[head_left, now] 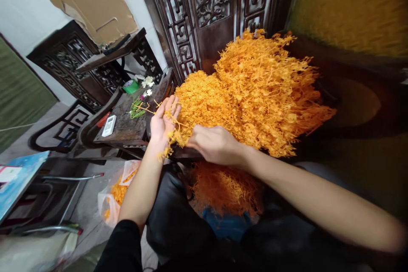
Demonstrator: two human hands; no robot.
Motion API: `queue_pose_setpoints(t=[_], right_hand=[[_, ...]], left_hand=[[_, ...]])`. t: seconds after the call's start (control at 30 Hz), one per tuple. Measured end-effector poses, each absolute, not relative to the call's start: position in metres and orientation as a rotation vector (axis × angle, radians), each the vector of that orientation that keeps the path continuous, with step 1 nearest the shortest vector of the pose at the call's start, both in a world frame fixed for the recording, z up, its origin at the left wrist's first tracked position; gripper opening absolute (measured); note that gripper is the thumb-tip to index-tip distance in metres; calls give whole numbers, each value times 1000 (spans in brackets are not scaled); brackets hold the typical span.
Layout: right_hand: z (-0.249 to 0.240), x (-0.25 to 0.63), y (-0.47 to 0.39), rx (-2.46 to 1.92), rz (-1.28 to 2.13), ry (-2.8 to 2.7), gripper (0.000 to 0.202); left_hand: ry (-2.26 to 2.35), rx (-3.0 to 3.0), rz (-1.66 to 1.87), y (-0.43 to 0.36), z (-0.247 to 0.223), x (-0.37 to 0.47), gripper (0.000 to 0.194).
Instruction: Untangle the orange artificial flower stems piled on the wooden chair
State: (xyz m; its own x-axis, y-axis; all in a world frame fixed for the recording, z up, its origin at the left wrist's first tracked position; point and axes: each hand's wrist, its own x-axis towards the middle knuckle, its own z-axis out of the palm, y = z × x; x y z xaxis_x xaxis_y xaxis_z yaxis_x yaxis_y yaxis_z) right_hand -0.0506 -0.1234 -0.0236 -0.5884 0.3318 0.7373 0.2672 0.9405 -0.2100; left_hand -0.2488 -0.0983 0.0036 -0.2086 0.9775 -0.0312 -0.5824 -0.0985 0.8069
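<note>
My left hand [164, 121] is palm up with its fingers stretched out, and a few thin orange sprigs [174, 136] lie across the palm and wrist. Close on its right, my right hand [212, 142] is closed, its fingertips by the flowery end of the sprigs; what it pinches is hidden. Behind both hands rises a large heap of orange, branching dried-looking sprigs [255, 93], resting against a carved dark wooden back. Below my right hand, between my knees, more orange stems [226, 185] fill a blue container [228, 224].
On a dark side table [123, 117] at left are green tape [130, 86], a white device [109, 126], green stems [137, 108] and white flowers [148, 81]. A plastic bag [103, 204] with orange pieces stands on the floor. A blue-topped table [24, 182] is far left.
</note>
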Motion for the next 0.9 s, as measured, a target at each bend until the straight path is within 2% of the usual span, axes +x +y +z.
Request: queue_pose_setpoints(t=[0.1, 0.2, 0.33, 0.53, 0.77, 0.9], right_hand=[[-15, -37, -109, -697, 375, -2016, 17], [-9, -30, -103, -754, 470, -1901, 23], [-8, -38, -113, -729, 322, -2016, 34], [-20, -52, -114, -820, -52, -2294, 37], [-18, -54, -110, -971, -71, -2265, 42], [-23, -59, -110, -899, -19, -2257, 38]], left_hand=[[761, 798, 1526, -104, 9, -250, 32], [756, 862, 1470, -112, 8, -238, 35], [804, 875, 1496, -117, 3, -219, 32], [843, 805, 1399, -126, 1, -204, 32], [875, 793, 1338, -135, 1, -199, 32], [909, 769, 1395, -132, -6, -198, 21]])
